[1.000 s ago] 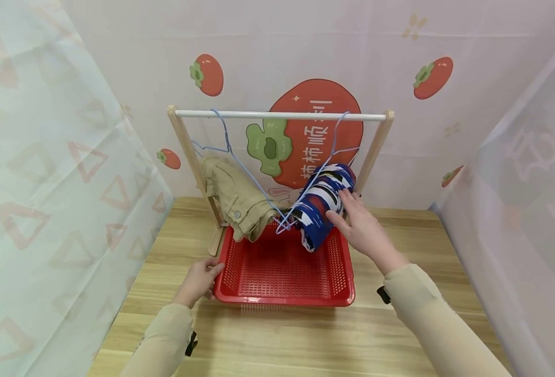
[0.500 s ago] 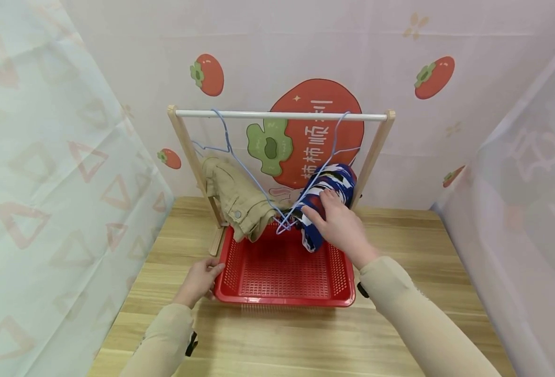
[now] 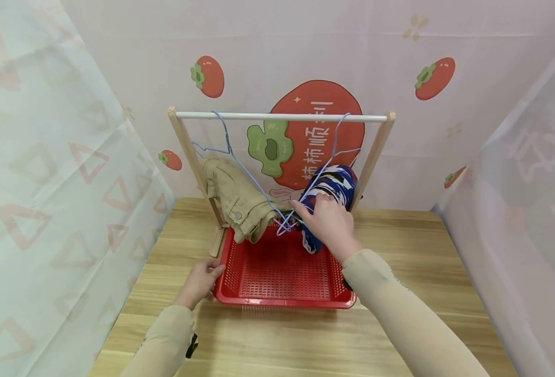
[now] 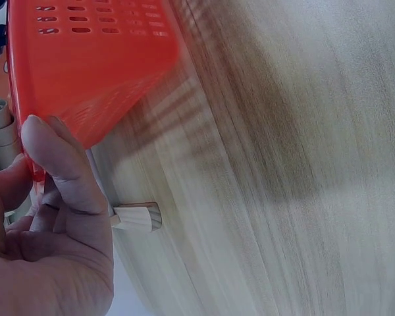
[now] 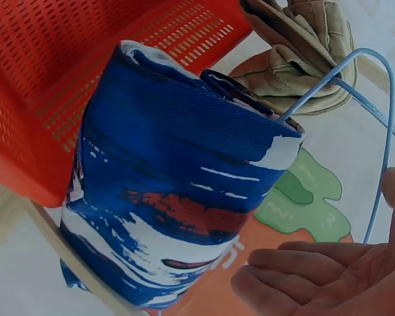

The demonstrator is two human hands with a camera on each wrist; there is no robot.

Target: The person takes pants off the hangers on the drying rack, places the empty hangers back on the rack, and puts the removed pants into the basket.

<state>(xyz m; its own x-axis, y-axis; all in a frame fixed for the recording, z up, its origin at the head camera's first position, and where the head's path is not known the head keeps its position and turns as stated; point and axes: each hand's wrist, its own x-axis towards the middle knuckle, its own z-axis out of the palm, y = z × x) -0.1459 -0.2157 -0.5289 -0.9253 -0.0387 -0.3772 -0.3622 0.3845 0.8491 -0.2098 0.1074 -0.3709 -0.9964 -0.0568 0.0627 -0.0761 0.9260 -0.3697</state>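
A red perforated plastic basket (image 3: 282, 277) stands below a small clothes rack. My left hand (image 3: 199, 283) pinches its left rim between thumb and fingers; in the left wrist view the thumb and fingers lie on either side of the basket wall (image 4: 102, 59). From the rack's right side hangs a blue, white and red patterned garment (image 3: 336, 180), folded over a blue wire hanger (image 3: 335, 137). My right hand (image 3: 333, 222) is in front of this garment with fingers extended. In the right wrist view its thumb is close to the hanger wire (image 5: 389, 118); contact is unclear.
Khaki trousers (image 3: 237, 199) hang folded on another blue hanger (image 3: 228, 137) at the left. The rack has a white bar (image 3: 277, 115) and wooden posts (image 3: 374, 154). It stands on a wood-grain table (image 3: 277, 345), with printed cloth walls behind and at both sides.
My right hand has moved left from the patterned garment's right side to its front, toward the hanger's lower corner. The left hand stays on the basket rim.
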